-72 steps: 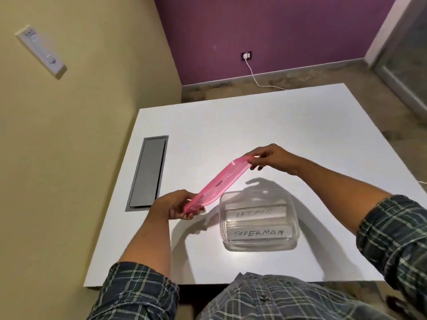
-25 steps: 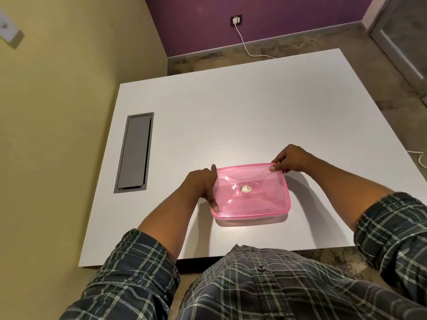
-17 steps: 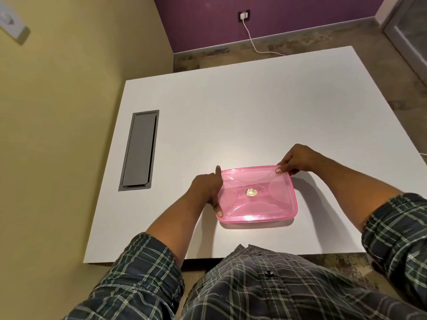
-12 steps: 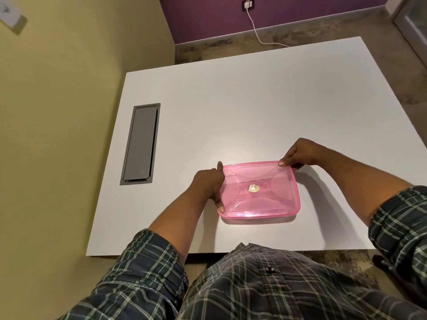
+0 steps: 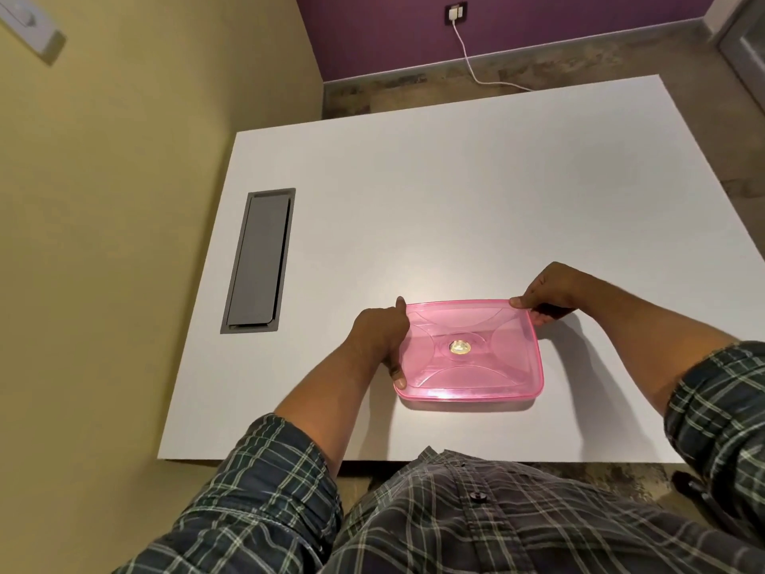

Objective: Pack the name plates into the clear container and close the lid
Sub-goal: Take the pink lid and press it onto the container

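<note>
Change since earlier: the pink lid [image 5: 467, 350], formerly held tilted in the air between both hands with two lettered name plates visible in the open box, now lies flat over the clear container; in the last second hands and lid have barely shifted.

Head view, lid: covers the container completely, so the clear walls and the plates cannot be seen from above; round boss at its centre.

Head view, left hand [image 5: 378, 335]: wrapped along the lid's left short edge, index finger up at the far-left corner, thumb down at the near-left corner. Closed on the lid rim, likely pressing that side down while bracing the box against sliding.

Head view, right hand [image 5: 546, 294]: pinched on the far-right corner, thumb on top, fingers curled under the edge. Looks like a squeeze to seat that corner.

Head view, desk [image 5: 455, 200]: white; box sits near the front edge, close to the person, within easy reach of both arms. Grey cable hatch [image 5: 258, 261] well apart to the left.

Stage, as judged: packing done, lid being snapped shut. The near-right corner has no hand on it; whether it is seated cannot be told.
</note>
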